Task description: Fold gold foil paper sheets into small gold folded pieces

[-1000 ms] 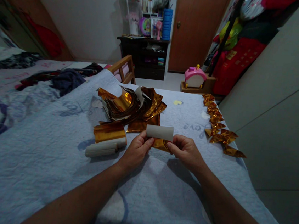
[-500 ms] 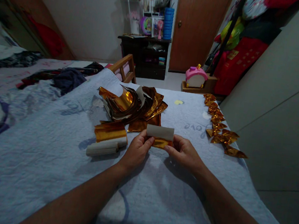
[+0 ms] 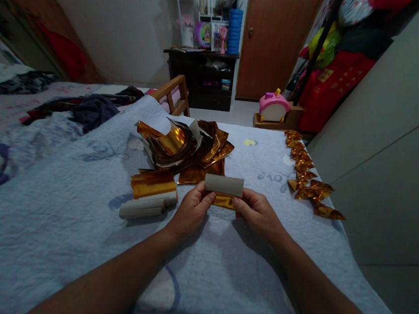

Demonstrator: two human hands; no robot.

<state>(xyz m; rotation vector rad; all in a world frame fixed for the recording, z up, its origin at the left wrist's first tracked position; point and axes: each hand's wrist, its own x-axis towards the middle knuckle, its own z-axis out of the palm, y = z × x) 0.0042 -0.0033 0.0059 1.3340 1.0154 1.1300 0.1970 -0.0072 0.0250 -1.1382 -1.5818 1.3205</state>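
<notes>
Between my two hands is a sheet of gold foil paper (image 3: 224, 185), its pale grey back curling over at the top and a gold strip showing below. My left hand (image 3: 193, 206) pinches its left end, thumb in front. At the right end my right hand (image 3: 258, 209) grips it the same way. Just left of my left hand lies a rolled bundle of grey-backed paper (image 3: 143, 210), with a gold sheet (image 3: 155, 185) behind it. Beyond my hands spreads a fanned stack of gold foil sheets (image 3: 175, 146).
A row of folded gold foil pieces (image 3: 303, 169) runs along the right edge of the blue bedcover (image 3: 214, 287). Dark crumpled clothes (image 3: 94, 109) lie at the left. A wooden chair (image 3: 173, 93), a dark cabinet (image 3: 202, 79) and a pink toy (image 3: 274, 106) stand past the far edge.
The grey upper part of the held sheet has curled over a little more. My right thumb has shifted slightly along the gold strip. The view has moved slightly.
</notes>
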